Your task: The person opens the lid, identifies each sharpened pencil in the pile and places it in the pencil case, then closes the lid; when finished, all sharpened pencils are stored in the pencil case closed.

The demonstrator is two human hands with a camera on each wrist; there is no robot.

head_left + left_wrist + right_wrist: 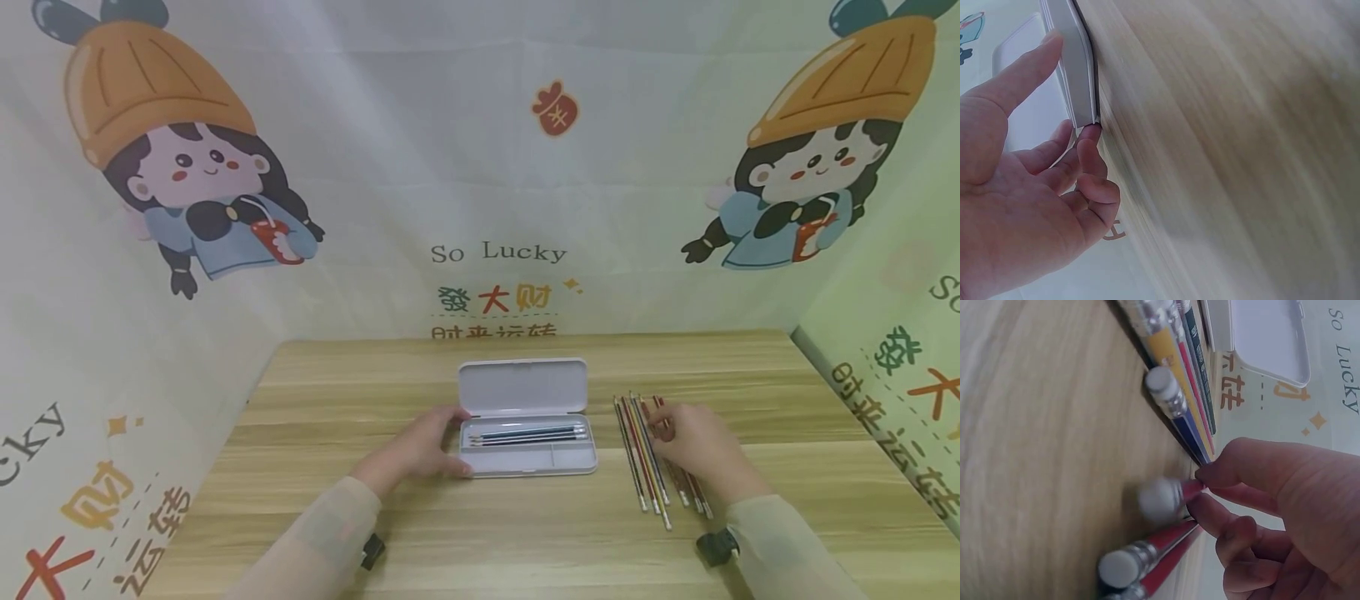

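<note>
A white pencil case [510, 462] lies with its lid raised, and several dark pencils [525, 436] rest in its rear compartment. My left hand [408, 450] holds the left end of the case, thumb at the front corner and fingers towards the back; the left wrist view has the thumb [1035, 65] against the case's side [1079, 69]. Over the loose pencils [637, 450] to the right of the case is my right hand [693, 437]. Its thumb and index finger pinch a red pencil [1192, 487] with a white eraser, blurred in the right wrist view.
Beside the pinched one lie other red pencils [1169, 540], and on the other side a blue pencil [1188, 428] and a yellow pencil [1166, 353]. The wooden table [337, 375] meets a printed cloth backdrop [375, 167] at its back and sides.
</note>
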